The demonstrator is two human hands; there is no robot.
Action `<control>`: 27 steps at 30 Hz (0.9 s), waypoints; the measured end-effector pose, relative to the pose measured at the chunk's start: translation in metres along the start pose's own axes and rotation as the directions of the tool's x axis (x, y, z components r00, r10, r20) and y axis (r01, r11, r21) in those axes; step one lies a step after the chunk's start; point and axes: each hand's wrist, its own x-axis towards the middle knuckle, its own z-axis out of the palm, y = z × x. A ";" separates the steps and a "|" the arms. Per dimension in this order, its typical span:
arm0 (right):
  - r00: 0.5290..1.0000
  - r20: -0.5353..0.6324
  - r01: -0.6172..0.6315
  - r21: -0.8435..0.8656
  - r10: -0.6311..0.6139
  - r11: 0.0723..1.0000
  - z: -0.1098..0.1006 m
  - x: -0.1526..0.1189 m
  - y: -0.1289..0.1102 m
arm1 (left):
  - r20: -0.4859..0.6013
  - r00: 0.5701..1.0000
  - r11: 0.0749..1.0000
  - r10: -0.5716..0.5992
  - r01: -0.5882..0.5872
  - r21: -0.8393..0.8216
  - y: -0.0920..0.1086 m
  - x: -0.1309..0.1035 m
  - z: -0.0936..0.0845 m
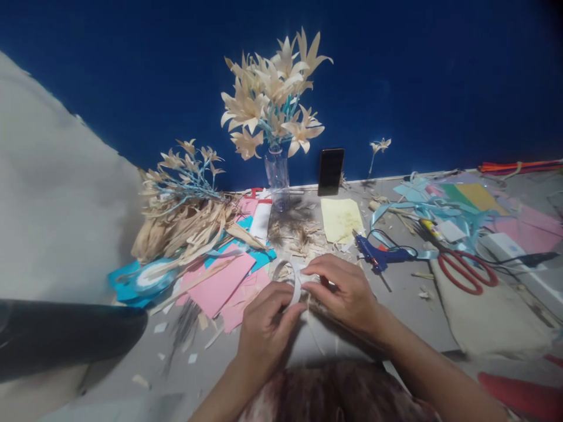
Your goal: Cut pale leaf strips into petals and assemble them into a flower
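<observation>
Low in the middle of the view, my left hand (269, 319) has its thumb and fingers closed on a white ring-shaped roll or strip (295, 281), near its lower part. My right hand (345, 290) pinches at the right side of the same white ring, thumb and forefinger close together. A thin pale strand hangs below the fingertips. Just beyond the hands are dry husk scraps (303, 237) and a pale yellow sheet (342, 220). A blue glue gun (378, 255) lies right of my right hand, and pink sheets (224, 278) lie left of my left hand.
A clear bottle (277, 181) holds cream flowers (275, 88). A phone (331, 171) leans on the blue wall. Dry husks (180, 231) and a blue ribbon roll (153, 276) lie left. Red-handled scissors (468, 272), light-blue ribbon (422, 208) and a power strip (505, 249) are right.
</observation>
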 end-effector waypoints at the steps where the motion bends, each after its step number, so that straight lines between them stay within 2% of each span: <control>1: 1.000 -0.016 0.024 0.000 -0.024 1.000 0.000 0.000 -0.001 | 0.002 1.000 1.000 -0.011 0.011 -0.004 0.000 0.000 0.001; 3: 0.999 -0.047 0.018 0.035 -0.016 0.999 -0.002 0.002 -0.003 | -0.004 0.997 0.996 -0.076 0.076 -0.036 0.001 -0.002 0.003; 5: 0.996 -0.057 -0.062 0.114 0.069 0.992 -0.004 0.004 -0.007 | -0.010 0.978 0.967 -0.209 0.205 -0.149 0.003 -0.002 0.005; 6: 0.991 -0.045 -0.115 0.164 0.124 0.980 -0.005 0.005 -0.009 | 0.015 0.959 0.931 -0.283 0.279 -0.237 0.004 -0.002 0.006; 8: 0.973 0.019 -0.226 0.267 0.229 0.937 -0.007 0.005 -0.011 | 0.149 0.909 0.808 -0.389 0.414 -0.418 0.006 -0.001 0.007; 11: 0.926 0.120 -0.375 0.391 0.358 0.840 -0.010 0.003 -0.010 | 0.446 0.810 0.624 -0.380 0.580 -0.523 0.009 0.004 0.004; 13: 0.899 0.145 -0.435 0.426 0.414 0.794 -0.012 0.001 -0.008 | 0.583 0.737 0.563 -0.342 0.657 -0.501 0.011 0.008 0.002; 15: 0.892 0.146 -0.447 0.418 0.427 0.791 -0.015 0.001 -0.005 | 0.635 0.699 0.541 -0.330 0.691 -0.480 0.012 0.010 0.000; 19: 0.887 0.157 -0.460 0.372 0.434 0.806 -0.023 0.002 0.003 | 0.640 0.663 0.482 -0.390 0.739 -0.471 0.012 0.011 -0.002; 22: 0.875 0.048 -0.461 0.385 0.481 0.800 -0.036 0.003 0.009 | 0.667 0.619 0.389 -0.416 0.784 -0.485 0.009 0.012 -0.003; 25: 0.867 -0.169 -0.409 0.299 0.469 0.862 -0.066 0.001 0.017 | 0.672 0.638 0.307 -0.376 0.770 -0.559 0.006 0.014 -0.003; 27: 0.837 -0.327 -0.430 0.100 0.438 0.897 -0.096 -0.003 0.026 | 0.660 0.659 0.282 -0.362 0.752 -0.596 0.005 0.015 -0.004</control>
